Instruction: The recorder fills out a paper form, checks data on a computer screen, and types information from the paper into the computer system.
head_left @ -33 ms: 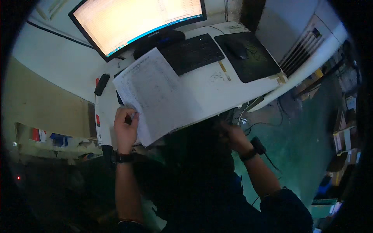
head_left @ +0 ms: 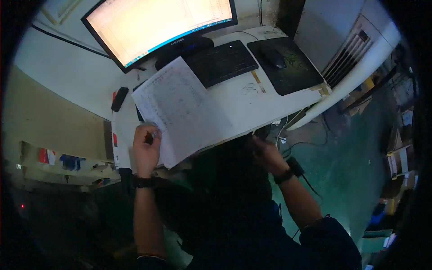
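My left hand (head_left: 146, 143) is closed at the left edge of a printed paper sheet (head_left: 184, 108), with thumb and fingers pinching it. The sheet lies slanted on the white desk and partly covers the keyboard (head_left: 227, 63). Past the desk's front edge, over my dark-clothed lap, is my right hand (head_left: 269, 157). Its fingers are dim and blurred, so whether they hold anything is not visible. A dark band circles each wrist.
A lit monitor (head_left: 157, 31) stands at the back. On the right lies a mouse (head_left: 273, 57) on a black mouse pad (head_left: 297, 74). A small black object (head_left: 119, 99) rests by the left edge. Cables hang beside the desk over a green floor (head_left: 333, 153).
The whole view shifts very slightly. My left hand stays on the sheet, and my right hand keeps its place below the desk edge.
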The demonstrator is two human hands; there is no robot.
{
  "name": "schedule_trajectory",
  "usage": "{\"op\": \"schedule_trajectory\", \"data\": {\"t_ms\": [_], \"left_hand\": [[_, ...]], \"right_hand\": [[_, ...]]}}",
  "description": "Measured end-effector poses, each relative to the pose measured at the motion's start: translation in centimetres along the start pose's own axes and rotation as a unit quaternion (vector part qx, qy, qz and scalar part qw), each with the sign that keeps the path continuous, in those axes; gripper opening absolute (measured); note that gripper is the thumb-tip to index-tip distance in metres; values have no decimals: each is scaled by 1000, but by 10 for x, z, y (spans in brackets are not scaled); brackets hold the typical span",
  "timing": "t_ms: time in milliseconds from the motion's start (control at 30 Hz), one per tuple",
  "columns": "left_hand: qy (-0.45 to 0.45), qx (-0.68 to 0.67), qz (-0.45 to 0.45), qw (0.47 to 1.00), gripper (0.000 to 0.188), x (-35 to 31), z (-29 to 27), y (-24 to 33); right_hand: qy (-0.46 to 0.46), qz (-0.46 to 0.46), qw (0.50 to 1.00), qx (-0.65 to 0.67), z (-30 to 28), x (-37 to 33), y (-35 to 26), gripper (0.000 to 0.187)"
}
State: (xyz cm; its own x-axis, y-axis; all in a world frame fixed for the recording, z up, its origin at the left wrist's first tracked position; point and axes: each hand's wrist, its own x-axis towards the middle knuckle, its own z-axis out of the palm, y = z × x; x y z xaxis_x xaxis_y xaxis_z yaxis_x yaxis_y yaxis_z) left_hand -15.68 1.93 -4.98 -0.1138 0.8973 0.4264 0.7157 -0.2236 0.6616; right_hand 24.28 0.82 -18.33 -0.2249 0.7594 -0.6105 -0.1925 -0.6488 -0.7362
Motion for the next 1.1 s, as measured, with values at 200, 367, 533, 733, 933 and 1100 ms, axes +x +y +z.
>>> {"op": "schedule_trajectory", "data": {"t_ms": [200,367,533,733,933,1100], "left_hand": [[165,-6,-62,984,9,-86,15,26],[-142,-171,-312,924,25,-225,27,33],[-132,-608,-247,743,58,-292,64,-5],[-108,-680,-393,609,77,-278,-13,84],[-370,-345,-395,767,58,-243,-67,169],[-145,-23,57,988,53,-359,-22,28]], "right_hand": [[65,-389,875,-282,3,80,38,34],[-21,-58,998,32,45,-37,26,33],[-173,44,977,-117,15,-164,21,53],[-314,13,918,-244,-14,-247,-42,45],[-370,-345,771,-386,-4,-263,-89,33],[-85,-526,719,-446,2,-276,-98,30]]}}
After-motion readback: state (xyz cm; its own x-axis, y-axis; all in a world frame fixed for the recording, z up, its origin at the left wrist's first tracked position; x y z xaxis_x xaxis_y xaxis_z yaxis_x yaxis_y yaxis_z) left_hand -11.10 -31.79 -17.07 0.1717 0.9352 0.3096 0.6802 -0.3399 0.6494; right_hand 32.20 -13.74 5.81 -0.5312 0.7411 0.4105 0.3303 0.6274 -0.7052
